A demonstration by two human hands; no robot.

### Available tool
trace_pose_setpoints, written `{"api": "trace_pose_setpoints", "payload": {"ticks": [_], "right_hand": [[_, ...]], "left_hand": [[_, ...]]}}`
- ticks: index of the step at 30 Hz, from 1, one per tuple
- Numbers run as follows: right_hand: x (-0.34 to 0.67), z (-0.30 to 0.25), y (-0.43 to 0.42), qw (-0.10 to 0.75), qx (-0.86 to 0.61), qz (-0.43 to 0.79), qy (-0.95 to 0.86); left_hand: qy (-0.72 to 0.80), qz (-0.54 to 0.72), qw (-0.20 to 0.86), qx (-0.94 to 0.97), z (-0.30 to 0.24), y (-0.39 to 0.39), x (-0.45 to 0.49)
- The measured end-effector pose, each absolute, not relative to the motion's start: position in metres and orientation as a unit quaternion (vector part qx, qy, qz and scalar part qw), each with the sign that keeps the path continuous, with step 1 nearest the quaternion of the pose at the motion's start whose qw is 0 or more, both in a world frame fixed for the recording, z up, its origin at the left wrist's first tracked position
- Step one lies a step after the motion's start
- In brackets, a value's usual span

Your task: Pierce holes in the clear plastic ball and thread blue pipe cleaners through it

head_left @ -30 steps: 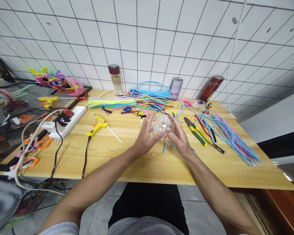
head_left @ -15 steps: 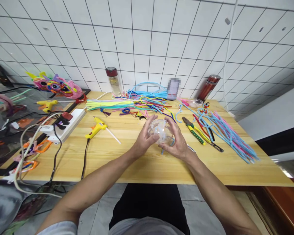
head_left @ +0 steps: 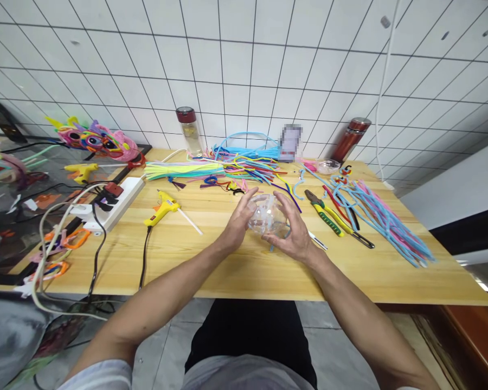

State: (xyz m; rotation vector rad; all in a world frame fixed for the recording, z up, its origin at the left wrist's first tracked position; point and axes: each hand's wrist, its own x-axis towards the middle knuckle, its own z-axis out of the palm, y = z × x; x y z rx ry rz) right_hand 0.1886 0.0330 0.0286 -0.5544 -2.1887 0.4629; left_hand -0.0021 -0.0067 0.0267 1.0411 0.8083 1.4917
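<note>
Cupping a clear plastic ball [head_left: 267, 215] just above the middle of the wooden table [head_left: 228, 265], left hand [head_left: 238, 222] and right hand [head_left: 295, 233] curl fingers around its sides, while glue gun [head_left: 161, 208], pliers [head_left: 329, 216] and loose pipe cleaners [head_left: 236, 168] lie untouched nearby.

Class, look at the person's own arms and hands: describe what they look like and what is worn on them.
The left arm and right arm are bare from above the elbow down. The left hand and right hand wear no gloves; no watch, ring or bracelet shows. A short, pale grey sleeve covers the left upper arm.
</note>
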Motion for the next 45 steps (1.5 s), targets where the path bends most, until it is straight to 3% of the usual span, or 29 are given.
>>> {"api": "trace_pose_setpoints", "payload": {"ticks": [7, 14, 27, 45], "right_hand": [[0.188, 0.031, 0.031, 0.410, -0.212, 0.215, -0.860], [0.192, 0.021, 0.041, 0.410, -0.272, 0.330, -0.806], [0.187, 0.031, 0.035, 0.354, -0.310, 0.421, -0.775], [0.186, 0.025, 0.034, 0.314, -0.336, 0.384, -0.800]], "left_hand": [[0.300, 0.580, 0.663, 0.367, 0.030, -0.007, 0.001], [0.307, 0.606, 0.613, 0.403, 0.021, -0.007, 0.005], [0.341, 0.617, 0.567, 0.426, 0.013, -0.006, 0.006], [0.389, 0.631, 0.550, 0.385, 0.014, -0.005, 0.011]]}}
